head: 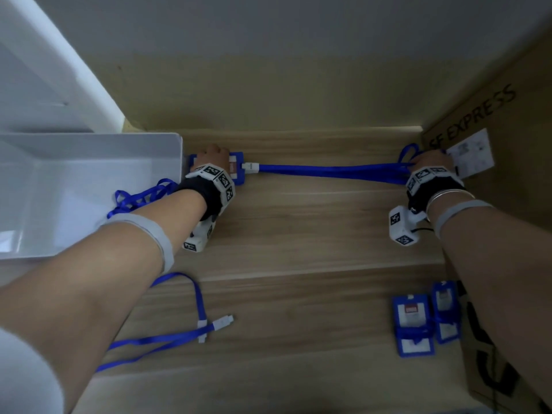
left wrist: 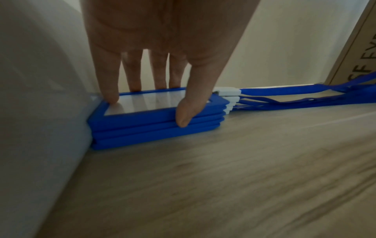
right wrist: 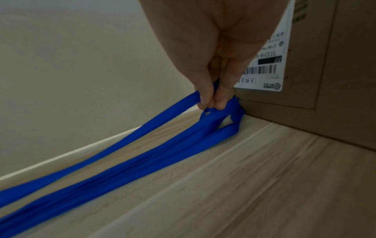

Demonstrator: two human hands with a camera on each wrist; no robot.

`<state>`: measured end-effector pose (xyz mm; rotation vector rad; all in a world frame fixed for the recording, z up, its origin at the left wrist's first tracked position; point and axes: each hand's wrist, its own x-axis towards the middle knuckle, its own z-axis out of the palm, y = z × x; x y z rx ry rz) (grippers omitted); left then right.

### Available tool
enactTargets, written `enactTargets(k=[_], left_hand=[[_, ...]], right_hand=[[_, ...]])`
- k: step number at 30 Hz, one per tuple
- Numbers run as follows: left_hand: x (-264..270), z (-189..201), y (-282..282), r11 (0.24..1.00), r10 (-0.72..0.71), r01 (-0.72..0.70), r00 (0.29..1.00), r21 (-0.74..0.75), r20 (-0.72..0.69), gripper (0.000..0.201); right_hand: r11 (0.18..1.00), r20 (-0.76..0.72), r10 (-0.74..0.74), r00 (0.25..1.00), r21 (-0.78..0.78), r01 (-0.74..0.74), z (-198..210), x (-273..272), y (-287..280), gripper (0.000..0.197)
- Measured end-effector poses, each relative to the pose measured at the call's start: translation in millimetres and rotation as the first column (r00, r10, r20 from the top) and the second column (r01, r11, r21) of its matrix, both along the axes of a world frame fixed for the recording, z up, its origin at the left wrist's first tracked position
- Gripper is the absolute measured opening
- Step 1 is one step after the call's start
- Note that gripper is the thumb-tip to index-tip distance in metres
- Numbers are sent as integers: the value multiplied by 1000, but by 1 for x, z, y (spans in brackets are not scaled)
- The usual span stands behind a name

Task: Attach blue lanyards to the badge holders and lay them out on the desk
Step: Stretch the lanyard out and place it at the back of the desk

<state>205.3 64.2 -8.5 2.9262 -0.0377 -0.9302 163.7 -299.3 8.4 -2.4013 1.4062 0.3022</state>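
The laying-out step looks to be in hand: the left hand presses with straight fingers, its grip apart, on a stack of blue badge holders at the back of the bench, against a white bin. The right hand has its grip pinched on the far loops of their blue lanyards, drawn out toward a cardboard box. Next, probably, both let go, and the loose lanyard must be clipped to one of the spare holders lying nearer.
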Motion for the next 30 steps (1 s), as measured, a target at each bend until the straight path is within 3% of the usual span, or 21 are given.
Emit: enactTargets(k=[1, 2, 4, 7, 10, 14, 19, 21, 26, 30], left_hand=[[0, -1, 0, 1000, 0, 0, 1000, 3, -2, 63], [0, -1, 0, 1000, 1, -1, 1000, 8, -1, 62], [1, 0, -1, 1000, -3, 3, 1000, 21, 3, 62], [2, 0, -2, 999, -10, 10, 1000, 34, -7, 64], [1, 1, -3, 999, -22, 23, 1000, 45, -14, 67], [1, 3, -4, 997, -36, 37, 999, 64, -19, 67], [-1, 6, -6, 996, -39, 40, 999, 82, -7, 68], [-3, 7, -5, 996, -29, 30, 1000, 85, -5, 71], [-5, 12, -3, 999, -22, 21, 1000, 41, 5, 86], [-13, 22, -11, 1000, -12, 12, 999, 17, 49, 72]], right_hand=[[998, -101, 42, 994, -42, -46, 4, -3, 6, 44], [961, -214, 224, 951, -114, -252, 1, -5, 4, 39], [915, -345, 340, 875, -92, -392, -3, -4, -2, 37], [931, -235, 337, 912, -61, -360, -8, -5, -11, 32], [879, -254, 446, 858, -53, -473, -10, -7, -15, 24], [900, -233, 413, 880, -46, -434, -9, -9, -14, 20], [962, 73, 262, 962, 61, -266, -15, -13, -24, 35], [965, 105, 251, 962, 47, -256, -14, -14, -24, 38], [964, 10, 264, 965, 15, -264, 2, -22, -2, 36], [936, -124, 351, 928, 43, -348, 18, -26, 17, 32]])
